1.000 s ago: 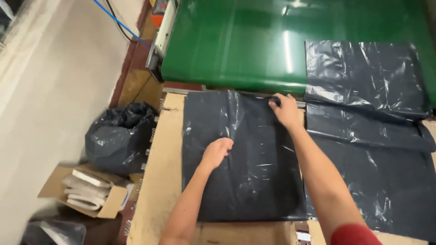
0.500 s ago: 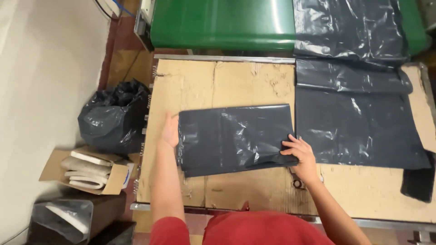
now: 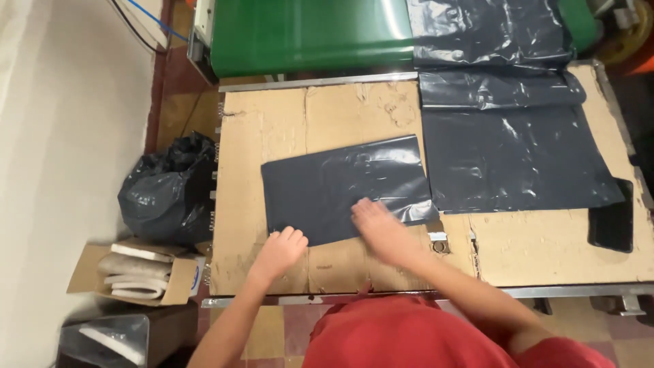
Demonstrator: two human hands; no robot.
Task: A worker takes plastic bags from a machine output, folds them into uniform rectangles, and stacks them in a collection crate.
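A folded dark grey plastic bag (image 3: 344,187) lies flat near the middle of a cardboard-covered tabletop (image 3: 272,116), its long edges running slightly askew to the tabletop's near edge. The person's right hand (image 3: 381,223) rests palm-down on the bag's near right part, fingers spread and flat rather than pinching; the hand is blurred, so exactly where the fingertips end is hard to tell. The left hand (image 3: 281,249) sits at the bag's near left corner, fingers curled loosely, touching or just beside the plastic's edge on the bare cardboard.

Judged from this layout, smoothing the fold well calls for one hand to pin the corner while the flat palm sweeps trapped air toward the open edge, keeping the layers aligned so the slick film does not slide or crease.

Just to the right, more dark plastic sheeting (image 3: 511,157) is spread across the tabletop and runs up onto a green conveyor belt (image 3: 306,34) at the far side. A small metal ring fitting (image 3: 437,242) sits near the bag's right corner. On the floor to the left stand a filled black rubbish bag (image 3: 160,197) and an open cardboard box (image 3: 136,272) holding pale folded material.
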